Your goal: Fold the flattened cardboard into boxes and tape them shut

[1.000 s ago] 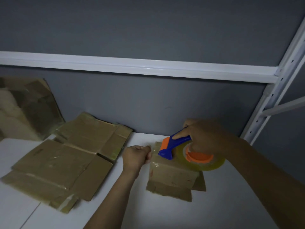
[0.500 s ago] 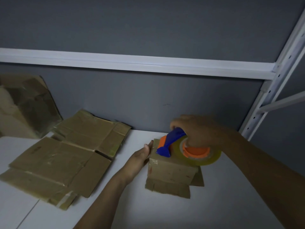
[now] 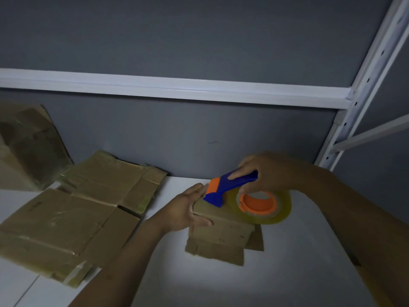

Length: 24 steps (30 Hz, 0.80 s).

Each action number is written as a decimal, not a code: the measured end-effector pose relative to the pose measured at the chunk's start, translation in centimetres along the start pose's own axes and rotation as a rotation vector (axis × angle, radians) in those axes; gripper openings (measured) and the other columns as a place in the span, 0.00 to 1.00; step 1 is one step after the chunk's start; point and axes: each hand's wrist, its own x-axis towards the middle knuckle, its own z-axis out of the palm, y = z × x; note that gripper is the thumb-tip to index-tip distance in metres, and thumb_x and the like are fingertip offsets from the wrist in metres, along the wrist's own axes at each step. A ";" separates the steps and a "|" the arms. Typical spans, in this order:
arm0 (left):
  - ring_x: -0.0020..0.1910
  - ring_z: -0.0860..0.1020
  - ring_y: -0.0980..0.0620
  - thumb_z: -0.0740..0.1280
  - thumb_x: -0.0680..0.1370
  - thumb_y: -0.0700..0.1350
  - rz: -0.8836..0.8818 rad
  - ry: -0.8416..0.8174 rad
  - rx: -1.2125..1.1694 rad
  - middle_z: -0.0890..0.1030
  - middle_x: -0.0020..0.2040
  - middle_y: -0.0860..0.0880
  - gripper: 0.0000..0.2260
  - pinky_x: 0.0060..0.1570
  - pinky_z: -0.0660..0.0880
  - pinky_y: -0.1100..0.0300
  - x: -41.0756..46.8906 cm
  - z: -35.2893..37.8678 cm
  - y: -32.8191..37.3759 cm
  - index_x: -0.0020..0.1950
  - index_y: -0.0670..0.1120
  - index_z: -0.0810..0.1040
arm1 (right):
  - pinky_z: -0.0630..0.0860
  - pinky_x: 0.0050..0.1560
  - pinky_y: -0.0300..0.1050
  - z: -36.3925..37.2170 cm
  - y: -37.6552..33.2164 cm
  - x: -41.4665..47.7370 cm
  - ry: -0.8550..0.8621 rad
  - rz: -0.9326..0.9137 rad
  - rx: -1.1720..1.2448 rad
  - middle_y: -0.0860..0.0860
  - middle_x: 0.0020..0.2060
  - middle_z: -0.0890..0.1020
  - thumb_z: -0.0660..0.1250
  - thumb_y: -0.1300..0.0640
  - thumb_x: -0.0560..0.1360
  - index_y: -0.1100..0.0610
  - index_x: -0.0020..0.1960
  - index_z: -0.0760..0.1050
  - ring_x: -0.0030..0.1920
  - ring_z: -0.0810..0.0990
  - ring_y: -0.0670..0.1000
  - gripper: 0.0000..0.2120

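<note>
- Brown cardboard sits under both hands: a small box stands on the white table a little right of the frame's centre, with loose flaps splayed flat on the table at its near edge and right side.
- Left hand lies open against the left side of the small box, fingers stretched along its top corner and thumb across the near face. A second ago it was a closed fist pinching something at that corner; half a second ago it had already flattened out, and now it wraps further round the edge.
- Right hand is closed round the blue handle of the tape dispenser, index finger laid along the top of the handle.
- Orange and blue head of the dispenser touches the far left top edge of the box, just beside the left fingertips. Its roll of clear tape, on an orange hub, rests over the box top and overhangs to the right.
- Compared with the earlier pictures the dispenser has tipped flatter, so more of the hub's open ring shows.
- Flattened cardboard lies in overlapping sheets at the lower left, well apart from the box and unmoved.
- Another cardboard piece leans against the grey wall at the far left.
- White shelf rail crosses the wall above, meeting an upright post at the upper right.
</note>
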 end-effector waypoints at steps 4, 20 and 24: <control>0.68 0.50 0.74 0.76 0.70 0.53 -0.031 -0.049 0.015 0.53 0.69 0.68 0.45 0.60 0.51 0.82 0.1 -0.4 -0.1 0.78 0.56 0.49 | 0.73 0.56 0.44 0.0 0.6 -1.3 0.002 0.019 0.001 0.46 0.59 0.76 0.68 0.41 0.73 0.37 0.66 0.72 0.55 0.73 0.46 0.22; 0.77 0.40 0.58 0.56 0.67 0.76 0.048 -0.131 0.369 0.42 0.78 0.60 0.42 0.75 0.41 0.55 0.2 -2.1 -1.4 0.75 0.63 0.47 | 0.72 0.52 0.41 2.8 2.4 -1.9 0.019 0.066 -0.016 0.44 0.55 0.74 0.69 0.38 0.71 0.37 0.66 0.71 0.52 0.72 0.44 0.24; 0.77 0.38 0.53 0.39 0.64 0.78 0.173 -0.078 0.766 0.38 0.76 0.51 0.52 0.70 0.31 0.59 0.9 0.2 0.7 0.78 0.45 0.41 | 0.70 0.48 0.42 3.0 1.7 -1.2 0.095 0.051 -0.061 0.41 0.51 0.74 0.68 0.33 0.67 0.34 0.62 0.74 0.49 0.73 0.42 0.24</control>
